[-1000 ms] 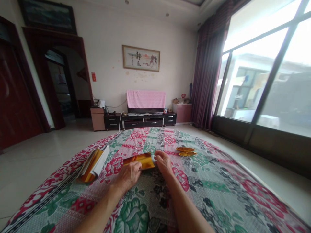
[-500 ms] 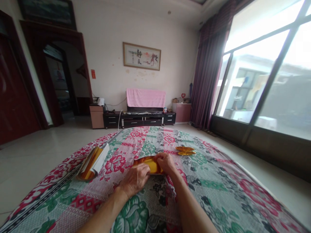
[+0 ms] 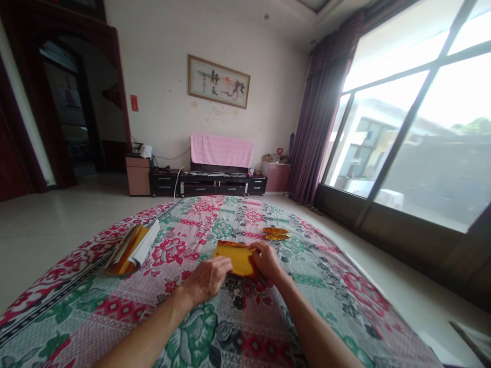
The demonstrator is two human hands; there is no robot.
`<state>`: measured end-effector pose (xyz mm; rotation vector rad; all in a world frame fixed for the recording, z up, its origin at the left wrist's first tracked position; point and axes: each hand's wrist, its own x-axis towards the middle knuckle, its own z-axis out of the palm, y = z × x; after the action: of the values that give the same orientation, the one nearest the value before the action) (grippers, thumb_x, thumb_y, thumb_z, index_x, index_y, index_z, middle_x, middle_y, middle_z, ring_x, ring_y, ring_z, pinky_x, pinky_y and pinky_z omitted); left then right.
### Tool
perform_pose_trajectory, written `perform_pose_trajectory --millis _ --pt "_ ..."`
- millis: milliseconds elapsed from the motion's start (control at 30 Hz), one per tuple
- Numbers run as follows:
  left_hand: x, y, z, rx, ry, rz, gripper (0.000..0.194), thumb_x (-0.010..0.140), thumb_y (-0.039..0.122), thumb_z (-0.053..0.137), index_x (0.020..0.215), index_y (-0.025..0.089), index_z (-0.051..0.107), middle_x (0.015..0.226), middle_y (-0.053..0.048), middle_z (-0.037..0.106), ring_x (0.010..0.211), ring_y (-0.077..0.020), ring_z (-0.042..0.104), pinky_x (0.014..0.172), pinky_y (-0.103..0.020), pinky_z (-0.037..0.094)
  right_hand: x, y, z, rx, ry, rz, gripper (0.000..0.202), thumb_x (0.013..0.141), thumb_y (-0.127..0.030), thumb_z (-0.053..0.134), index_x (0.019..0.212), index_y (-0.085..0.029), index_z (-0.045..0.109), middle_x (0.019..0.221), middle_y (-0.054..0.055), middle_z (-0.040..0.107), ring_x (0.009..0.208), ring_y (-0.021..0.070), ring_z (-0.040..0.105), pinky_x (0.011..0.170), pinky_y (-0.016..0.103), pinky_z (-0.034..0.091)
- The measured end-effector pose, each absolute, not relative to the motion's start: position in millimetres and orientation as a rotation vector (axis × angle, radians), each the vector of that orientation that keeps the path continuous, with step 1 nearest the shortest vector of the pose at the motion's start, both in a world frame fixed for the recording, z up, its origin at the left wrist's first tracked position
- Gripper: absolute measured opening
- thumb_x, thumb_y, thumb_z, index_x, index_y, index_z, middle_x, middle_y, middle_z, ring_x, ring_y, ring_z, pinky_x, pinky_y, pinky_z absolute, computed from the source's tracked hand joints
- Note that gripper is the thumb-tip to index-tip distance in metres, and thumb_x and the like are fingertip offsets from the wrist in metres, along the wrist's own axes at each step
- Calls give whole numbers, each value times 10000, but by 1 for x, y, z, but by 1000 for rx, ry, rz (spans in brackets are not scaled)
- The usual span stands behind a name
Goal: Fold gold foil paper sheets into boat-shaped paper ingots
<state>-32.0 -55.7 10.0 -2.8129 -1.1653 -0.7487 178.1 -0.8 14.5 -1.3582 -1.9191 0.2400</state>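
A shiny gold sheet with a folded-looking upper edge lies between my hands, low over the patterned cloth. My left hand grips its lower left part, fingers pressed together. At its right side my right hand pinches the upper right part between thumb and fingers. Two boat-shaped gold pieces rest side by side on the cloth, beyond my right hand. Over to the left sits a loosely curled stack of gold and white sheets.
The flowered cloth covers a large rounded surface. Behind it stand a low black cabinet, a pink cloth over a screen, and a pink side cabinet. Purple curtains and a large window are at the right.
The gold sheet now shows more of its flat face, flatter and wider between my hands. The whole view has turned, shifting the room and the items on the cloth leftward.
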Motion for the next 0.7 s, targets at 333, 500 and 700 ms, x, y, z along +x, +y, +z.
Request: perform_pose_trajectory --millis 333,500,700 --pt "-36 -52 2 -2806 -1092 -819 256 840 111 397 925 187 627 1042 -57 642 1005 -171 575 908 -283 447 182 -8 7 -1306 -1889 238 265 731 -85 471 792 -186 708 824 33 675 770 138 616 736 212 433" --pt "-36 -52 2 -2803 -1022 -844 257 865 140 394 924 188 639 1020 -57 644 980 -167 585 884 -286 468 183 -5 4 -1298 -1900 239 259 745 -109 467 821 -179 705 832 42 672 752 140 612 726 215 431" --pt "-36 -56 5 -2782 -1020 -801 256 876 152 399 944 197 642 1002 -52 640 965 -162 586 877 -278 468 183 0 -1 -1298 -1915 240 323 702 -109 474 927 -209 682 913 29 657 769 141 593 764 221 417"
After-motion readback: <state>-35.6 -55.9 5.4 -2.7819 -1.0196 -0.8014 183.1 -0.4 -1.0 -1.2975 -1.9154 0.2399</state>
